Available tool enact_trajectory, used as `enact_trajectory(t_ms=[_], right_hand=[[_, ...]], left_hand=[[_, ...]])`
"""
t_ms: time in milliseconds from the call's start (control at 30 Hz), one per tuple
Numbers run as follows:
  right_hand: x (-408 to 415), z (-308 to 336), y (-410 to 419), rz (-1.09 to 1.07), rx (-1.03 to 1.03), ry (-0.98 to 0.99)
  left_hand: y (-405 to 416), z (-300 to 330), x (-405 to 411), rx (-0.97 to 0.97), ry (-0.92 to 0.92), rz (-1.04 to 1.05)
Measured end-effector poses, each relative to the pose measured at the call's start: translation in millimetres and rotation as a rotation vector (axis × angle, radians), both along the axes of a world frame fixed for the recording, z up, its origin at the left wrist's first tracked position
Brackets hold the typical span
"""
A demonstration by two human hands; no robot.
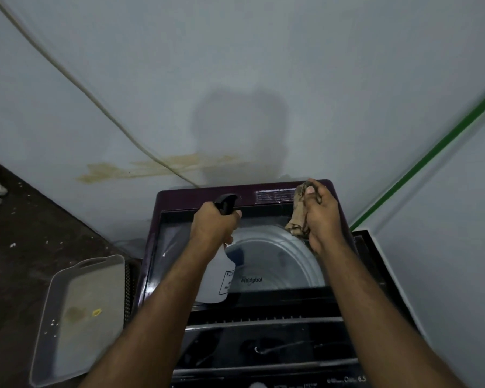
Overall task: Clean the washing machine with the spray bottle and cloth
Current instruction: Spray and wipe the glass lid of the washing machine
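A dark purple top-loading washing machine [179,196] with a glass lid fills the lower middle of the view, against a pale wall. My left hand [212,225] grips the neck of a white spray bottle [217,278] with a black trigger head, held over the lid with the nozzle pointing at the machine's back edge. My right hand [321,211] grips a crumpled tan cloth [297,217] at the back right corner of the machine, near a label strip. The drum shows through the glass.
A grey plastic tray [67,317] with stains lies to the left on the dark floor. A pale cable [101,107] runs down the wall to behind the machine. A white-edged object [375,245] stands at the machine's right. A green stripe [431,158] marks the right wall.
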State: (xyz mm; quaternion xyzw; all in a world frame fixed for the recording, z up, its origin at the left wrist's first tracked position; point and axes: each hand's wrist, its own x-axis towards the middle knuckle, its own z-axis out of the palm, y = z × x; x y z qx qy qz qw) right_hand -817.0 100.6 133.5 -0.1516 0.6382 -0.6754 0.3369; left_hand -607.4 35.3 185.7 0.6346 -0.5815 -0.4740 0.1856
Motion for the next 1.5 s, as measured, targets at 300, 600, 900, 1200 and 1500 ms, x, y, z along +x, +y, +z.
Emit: enact_trajectory(t_ms=[300,600,900,1200,1500], right_hand=[[12.2,-1.4,-6.0,0.132,-0.010,0.062],[-32.5,-2.1,-19.0,0.012,0.248,0.362],[10.4,-47.5,-104.5,0.282,0.378,0.826],[78.0,-61.9,-94.4,0.925,0.163,1.246],[52.8,-63.6,-133.7,0.793,0.240,1.185]], left_hand=[[16.1,9.7,-4.4,-0.027,0.010,0.004],[34.4,16.5,-6.1,-0.007,0.251,-0.017],[20.7,9.5,15.2,0.074,0.290,0.048],[14.1,8.5,14.6,0.125,0.361,0.112],[11.9,16.8,18.4,0.129,0.389,0.107]])
